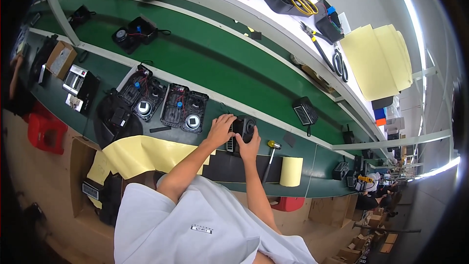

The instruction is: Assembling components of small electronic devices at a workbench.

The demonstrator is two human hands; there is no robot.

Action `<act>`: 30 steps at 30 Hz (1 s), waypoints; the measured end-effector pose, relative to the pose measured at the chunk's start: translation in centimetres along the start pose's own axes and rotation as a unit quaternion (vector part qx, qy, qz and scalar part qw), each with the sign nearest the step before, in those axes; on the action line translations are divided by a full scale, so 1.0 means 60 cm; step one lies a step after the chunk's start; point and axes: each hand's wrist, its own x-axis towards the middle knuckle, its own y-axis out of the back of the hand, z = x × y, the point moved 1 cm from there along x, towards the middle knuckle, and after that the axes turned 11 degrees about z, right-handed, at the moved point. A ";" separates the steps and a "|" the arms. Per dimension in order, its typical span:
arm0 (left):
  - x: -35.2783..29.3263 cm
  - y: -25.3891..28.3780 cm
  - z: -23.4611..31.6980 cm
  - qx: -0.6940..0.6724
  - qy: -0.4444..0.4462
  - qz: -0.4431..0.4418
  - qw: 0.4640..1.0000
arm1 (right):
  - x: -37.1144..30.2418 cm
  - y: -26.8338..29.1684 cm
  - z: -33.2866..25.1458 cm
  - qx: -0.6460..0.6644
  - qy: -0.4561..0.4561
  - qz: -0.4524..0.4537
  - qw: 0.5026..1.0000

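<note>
Between my two hands stands a small black device housing (245, 126), with a round speaker-like part on one face and a light ribbed panel on its left side. My left hand (221, 129) is closed on its left side, fingers bent over the top edge. My right hand (248, 146) grips its near right side, thumb toward the left hand. Under and beside the housing lies a dark sheet strip (227, 165). To the right rests a hammer (270, 159) with a yellow-tipped head, next to a pale yellow roll (291, 171).
Two opened black housings (184, 108) with speakers and wires lie left. A yellow sheet (146, 155) drapes over the near edge. A finished-looking black unit (305, 111) sits on the green surface. The shelf above holds pliers (317, 44), scissors (339, 61) and yellow sheets (373, 61).
</note>
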 end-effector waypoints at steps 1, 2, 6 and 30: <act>-0.002 -0.003 -0.004 0.001 0.000 0.001 1.000 | -0.002 -0.002 -0.004 0.001 0.000 -0.001 1.000; -0.003 -0.007 -0.008 0.010 0.006 -0.003 1.000 | -0.004 -0.003 -0.007 -0.035 0.019 -0.001 0.999; -0.008 -0.017 -0.020 0.012 0.022 -0.015 1.000 | -0.006 -0.008 -0.013 -0.075 0.035 -0.003 0.997; -0.022 -0.003 -0.040 -0.042 0.117 0.030 0.992 | -0.005 -0.021 -0.047 -0.193 0.079 -0.040 0.977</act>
